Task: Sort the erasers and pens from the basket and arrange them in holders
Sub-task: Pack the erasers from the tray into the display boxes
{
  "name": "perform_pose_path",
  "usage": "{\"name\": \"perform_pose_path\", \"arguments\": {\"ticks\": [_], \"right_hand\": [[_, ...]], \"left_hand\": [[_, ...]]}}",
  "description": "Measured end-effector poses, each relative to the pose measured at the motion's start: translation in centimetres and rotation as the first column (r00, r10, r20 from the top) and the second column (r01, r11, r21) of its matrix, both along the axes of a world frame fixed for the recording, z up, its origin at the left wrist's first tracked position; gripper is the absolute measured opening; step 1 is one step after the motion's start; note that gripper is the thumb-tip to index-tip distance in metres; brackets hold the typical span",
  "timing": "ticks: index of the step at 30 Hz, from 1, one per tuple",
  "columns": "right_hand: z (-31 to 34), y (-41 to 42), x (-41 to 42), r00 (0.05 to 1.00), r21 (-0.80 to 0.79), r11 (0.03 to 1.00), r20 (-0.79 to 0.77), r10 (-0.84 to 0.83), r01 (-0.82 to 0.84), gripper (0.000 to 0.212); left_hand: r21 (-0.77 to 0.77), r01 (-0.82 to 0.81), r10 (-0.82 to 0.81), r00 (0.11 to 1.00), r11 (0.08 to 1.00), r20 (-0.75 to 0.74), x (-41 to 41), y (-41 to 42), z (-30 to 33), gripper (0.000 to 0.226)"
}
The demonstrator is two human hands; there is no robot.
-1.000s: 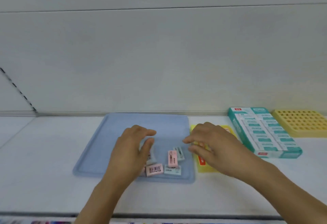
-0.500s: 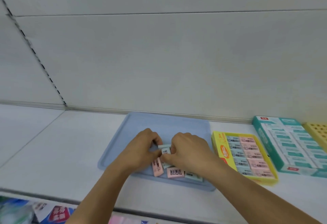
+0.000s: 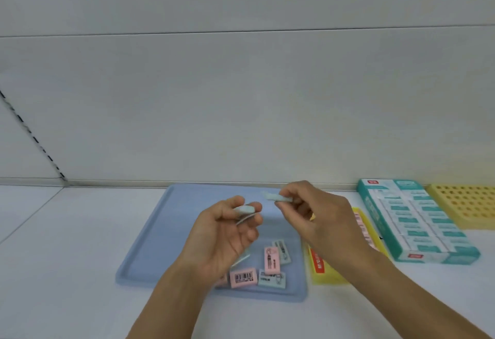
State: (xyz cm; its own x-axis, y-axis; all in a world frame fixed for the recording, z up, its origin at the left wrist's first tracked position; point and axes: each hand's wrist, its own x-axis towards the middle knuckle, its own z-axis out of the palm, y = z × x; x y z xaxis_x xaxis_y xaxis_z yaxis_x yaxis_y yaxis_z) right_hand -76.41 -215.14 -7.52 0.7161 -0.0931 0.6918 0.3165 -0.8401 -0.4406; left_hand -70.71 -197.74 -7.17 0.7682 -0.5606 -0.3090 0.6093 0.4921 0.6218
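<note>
A blue tray (image 3: 150, 245) lies on the white shelf with several pink and pale green erasers (image 3: 242, 277) at its near right part. My left hand (image 3: 222, 239) is raised above the tray, palm up, and holds pale erasers (image 3: 245, 210) between thumb and fingers. My right hand (image 3: 318, 215) hovers over the tray's right side and pinches a pale green eraser (image 3: 277, 197) at its fingertips. A yellow eraser box (image 3: 325, 271) sits right of the tray, mostly hidden by my right forearm.
A teal box of white erasers (image 3: 417, 221) stands further right. A yellow holder with round holes (image 3: 466, 205) sits at the far right edge. A grey wall closes off the back of the shelf.
Both hands have lifted off the tray, each with erasers. The right hand has drawn away to the right from the left hand.
</note>
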Motion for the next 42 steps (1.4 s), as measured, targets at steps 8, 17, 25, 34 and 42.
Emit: {"name": "perform_pose_path", "arguments": {"ticks": [8, 17, 25, 34, 42], "right_hand": [[-0.3, -2.7, -1.7, 0.995, -0.055, 0.998, 0.091, 0.042, -0.037, 0.013], [1.9, -3.8, -2.5, 0.956, 0.752, 0.659, -0.207, 0.209, 0.019, 0.008], [1.8, -2.8, -1.9, 0.871, 0.751, 0.656, -0.370, 0.323, 0.076, 0.009], [0.1, -7.4, -0.8, 0.627, -0.216, 0.975, -0.752, -0.204, 0.058, 0.043], [-0.8, -7.9, -1.2, 0.785, -0.171, 0.975, -0.582, -0.214, 0.139, 0.018]], "left_hand": [[0.280, 0.036, -0.134, 0.930, 0.959, 0.341, -1.6, -4.2, 0.4, 0.034], [0.307, 0.005, -0.161, 0.859, 0.952, 0.485, -2.2, -6.0, 0.6, 0.030], [0.504, -0.427, -0.206, 0.573, 0.751, 0.793, -3.2, -8.3, 0.2, 0.016], [0.380, -0.040, -0.052, 0.972, 0.924, 0.229, -2.0, -6.9, -0.3, 0.023], [0.205, -0.084, 0.062, 0.991, 0.975, 0.115, -2.2, -6.5, -0.6, 0.020]]}}
